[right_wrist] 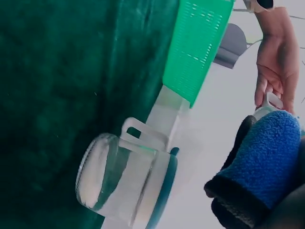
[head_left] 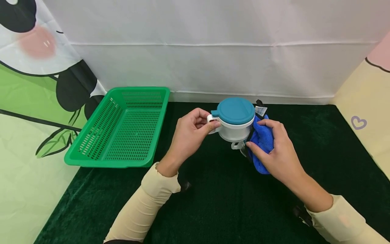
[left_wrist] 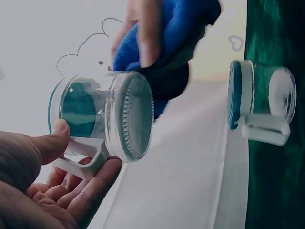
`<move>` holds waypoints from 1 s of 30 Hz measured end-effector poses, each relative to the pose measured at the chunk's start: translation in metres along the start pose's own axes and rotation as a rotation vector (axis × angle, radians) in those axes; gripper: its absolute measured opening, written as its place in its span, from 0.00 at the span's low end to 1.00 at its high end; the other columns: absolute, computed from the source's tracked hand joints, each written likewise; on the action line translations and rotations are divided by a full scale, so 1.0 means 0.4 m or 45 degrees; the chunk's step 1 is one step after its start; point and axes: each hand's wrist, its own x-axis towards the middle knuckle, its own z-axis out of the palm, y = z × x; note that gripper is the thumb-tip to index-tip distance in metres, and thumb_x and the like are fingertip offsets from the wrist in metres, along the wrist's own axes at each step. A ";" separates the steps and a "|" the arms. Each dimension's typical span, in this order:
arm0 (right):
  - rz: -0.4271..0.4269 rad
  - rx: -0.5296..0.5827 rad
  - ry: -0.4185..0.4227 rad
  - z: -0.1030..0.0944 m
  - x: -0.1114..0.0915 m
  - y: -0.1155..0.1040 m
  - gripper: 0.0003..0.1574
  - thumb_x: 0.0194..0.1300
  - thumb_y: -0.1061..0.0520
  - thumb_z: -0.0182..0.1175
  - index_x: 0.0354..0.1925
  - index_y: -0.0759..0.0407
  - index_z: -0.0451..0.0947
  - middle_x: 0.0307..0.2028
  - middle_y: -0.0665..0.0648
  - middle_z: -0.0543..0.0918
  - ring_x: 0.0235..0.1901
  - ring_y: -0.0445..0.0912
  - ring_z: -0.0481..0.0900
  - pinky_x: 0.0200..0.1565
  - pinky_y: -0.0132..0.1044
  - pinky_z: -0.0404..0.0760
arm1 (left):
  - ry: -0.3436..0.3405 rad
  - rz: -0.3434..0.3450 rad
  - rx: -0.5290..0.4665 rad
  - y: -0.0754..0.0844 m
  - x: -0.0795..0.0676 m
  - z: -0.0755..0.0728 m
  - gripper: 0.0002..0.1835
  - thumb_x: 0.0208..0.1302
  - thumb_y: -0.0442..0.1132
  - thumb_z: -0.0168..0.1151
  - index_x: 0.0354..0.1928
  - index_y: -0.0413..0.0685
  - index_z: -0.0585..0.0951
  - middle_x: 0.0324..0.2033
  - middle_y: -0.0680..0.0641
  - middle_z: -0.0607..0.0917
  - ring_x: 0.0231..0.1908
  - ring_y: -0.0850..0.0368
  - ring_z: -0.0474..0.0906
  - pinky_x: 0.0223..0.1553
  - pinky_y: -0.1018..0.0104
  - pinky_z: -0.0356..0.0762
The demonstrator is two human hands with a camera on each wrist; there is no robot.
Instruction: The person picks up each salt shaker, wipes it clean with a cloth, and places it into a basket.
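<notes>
Gripped by its white handle, a clear jar with a teal lid (head_left: 236,110) is held up over the table by my left hand (head_left: 196,128). The fingers of that hand (left_wrist: 71,186) curl under the handle, with the thumb on top. My right hand (head_left: 278,150) holds a bunched blue cloth (head_left: 262,139) with black parts and a white tag against the jar's right side. A second lidded jar (right_wrist: 128,176) with a white handle stands on the table beneath, mostly hidden by the held jar in the head view.
To the left sits a green plastic basket (head_left: 131,135) with slotted walls. A dark green cloth (head_left: 219,206) covers the table. White sheeting (head_left: 213,61) hangs behind, with printed cartoon panels on both sides.
</notes>
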 end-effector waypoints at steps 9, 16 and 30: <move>-0.048 0.085 0.133 -0.018 0.015 -0.031 0.42 0.66 0.61 0.72 0.71 0.56 0.61 0.67 0.67 0.65 0.64 0.67 0.68 0.57 0.75 0.71 | -0.033 -0.035 0.020 -0.008 -0.002 0.011 0.12 0.68 0.43 0.71 0.44 0.43 0.81 0.36 0.50 0.88 0.35 0.58 0.85 0.42 0.65 0.86; 0.010 0.090 0.094 0.020 -0.002 0.011 0.38 0.68 0.58 0.71 0.69 0.56 0.62 0.65 0.67 0.65 0.64 0.67 0.69 0.57 0.74 0.72 | -0.002 -0.031 -0.018 0.006 0.000 0.005 0.12 0.68 0.43 0.72 0.44 0.43 0.82 0.37 0.49 0.88 0.36 0.57 0.86 0.43 0.64 0.86; -0.118 0.053 0.238 0.001 0.010 -0.014 0.41 0.63 0.63 0.73 0.69 0.55 0.65 0.63 0.68 0.66 0.64 0.66 0.68 0.58 0.75 0.71 | -0.079 -0.087 0.001 -0.023 0.013 0.013 0.12 0.69 0.45 0.71 0.44 0.44 0.82 0.36 0.50 0.88 0.36 0.56 0.84 0.41 0.63 0.86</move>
